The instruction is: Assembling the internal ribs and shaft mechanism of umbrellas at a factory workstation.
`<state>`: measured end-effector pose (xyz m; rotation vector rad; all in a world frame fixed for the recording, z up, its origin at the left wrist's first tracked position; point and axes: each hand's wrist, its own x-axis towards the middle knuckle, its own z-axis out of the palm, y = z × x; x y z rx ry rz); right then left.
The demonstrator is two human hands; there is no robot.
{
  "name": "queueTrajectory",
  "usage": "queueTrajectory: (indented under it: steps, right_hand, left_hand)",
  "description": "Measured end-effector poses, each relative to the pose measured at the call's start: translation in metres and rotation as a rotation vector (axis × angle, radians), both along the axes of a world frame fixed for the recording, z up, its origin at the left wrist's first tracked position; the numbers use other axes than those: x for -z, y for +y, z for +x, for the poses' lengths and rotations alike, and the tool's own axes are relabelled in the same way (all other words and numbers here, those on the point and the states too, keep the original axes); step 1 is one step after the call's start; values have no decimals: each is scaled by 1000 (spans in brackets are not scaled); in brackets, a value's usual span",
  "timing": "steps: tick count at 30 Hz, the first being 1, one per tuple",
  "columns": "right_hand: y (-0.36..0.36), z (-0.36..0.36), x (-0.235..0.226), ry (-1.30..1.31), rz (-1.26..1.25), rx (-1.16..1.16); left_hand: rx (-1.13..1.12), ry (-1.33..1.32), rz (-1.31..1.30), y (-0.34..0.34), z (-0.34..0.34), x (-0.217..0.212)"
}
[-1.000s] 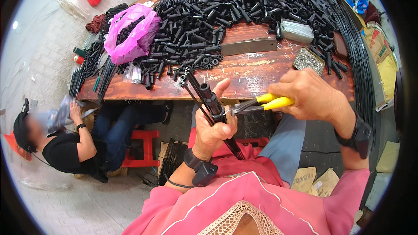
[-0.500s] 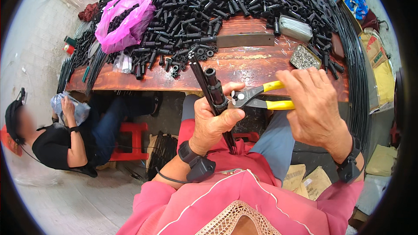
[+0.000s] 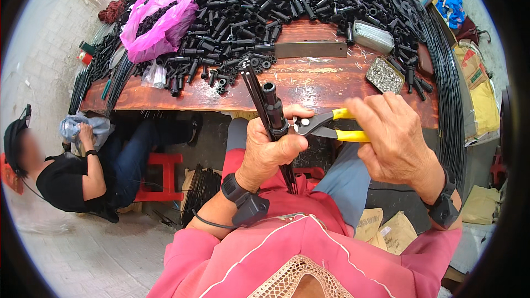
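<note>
My left hand [image 3: 271, 150] grips a thin black rod bundle with a black plastic sleeve [image 3: 273, 108] slid onto it, held upright and tilted away from me in front of the table edge. My right hand [image 3: 395, 139] holds yellow-handled pliers [image 3: 329, 127], whose jaws close on the sleeve just above my left thumb. Both wrists wear black bands. The rods' lower ends run down past my left palm toward my lap.
A brown wooden table [image 3: 309, 85] carries a large heap of black plastic sleeves [image 3: 259, 11], a pink bag [image 3: 157, 19] of them, a tray of small metal parts [image 3: 384, 75] and long black rods [image 3: 450, 94] at right. A seated person [image 3: 72, 171] works at lower left beside a red stool [image 3: 161, 175].
Both hands have drawn closer to me and lower in view. The pliers' jaws have come up against the sleeve on the rods. The seated person has shifted slightly.
</note>
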<state>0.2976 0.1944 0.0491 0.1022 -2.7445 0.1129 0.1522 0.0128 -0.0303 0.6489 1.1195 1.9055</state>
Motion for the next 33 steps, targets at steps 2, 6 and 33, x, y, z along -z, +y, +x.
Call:
queueTrajectory:
  steps: [2,6,33]
  right_hand:
    - [17,3,20,-80,-220,-250]
    - [12,-5,35,-1361,-1742,-331]
    - [28,-15,14,-1124,-1113,-173]
  left_hand:
    - [28,61,40,-2,-2,6]
    - [149,20,88,-1,2,-3]
    - [73,86,121,5,4,3]
